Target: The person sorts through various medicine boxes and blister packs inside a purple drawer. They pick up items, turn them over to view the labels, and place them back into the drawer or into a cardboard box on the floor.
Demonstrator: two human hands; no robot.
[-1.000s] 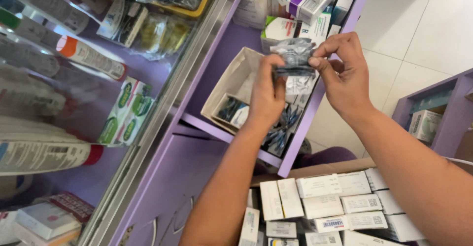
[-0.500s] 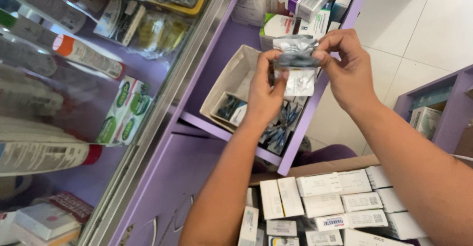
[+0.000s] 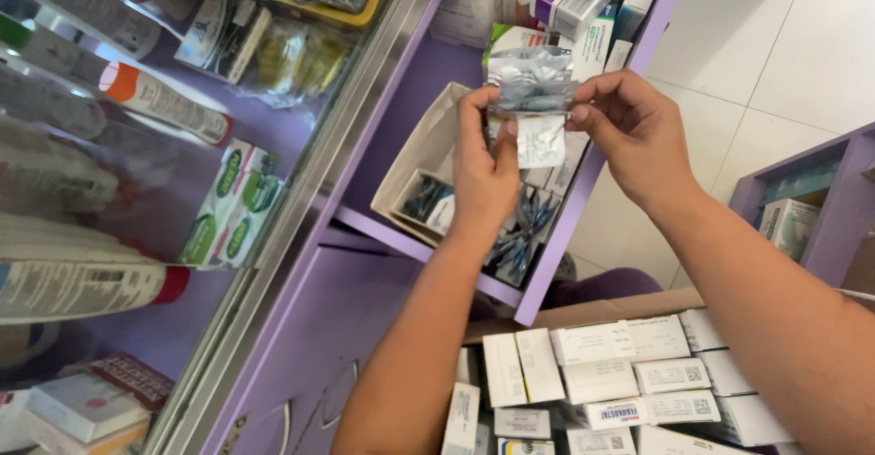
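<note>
Crinkled, glossy silver foil strips (image 3: 531, 86) (metallic sheen); matt cardboard tray (image 3: 424, 149); smooth painted purple shelf (image 3: 401, 113).

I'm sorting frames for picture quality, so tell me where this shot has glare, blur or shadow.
Head view: the glass case front on the left carries pale reflections that smear the tubes behind it; the silver foil packet between the left hand and right hand glints, its surface washed out; the white floor tiles are bright; the hands are sharp, shadows soft.
</note>
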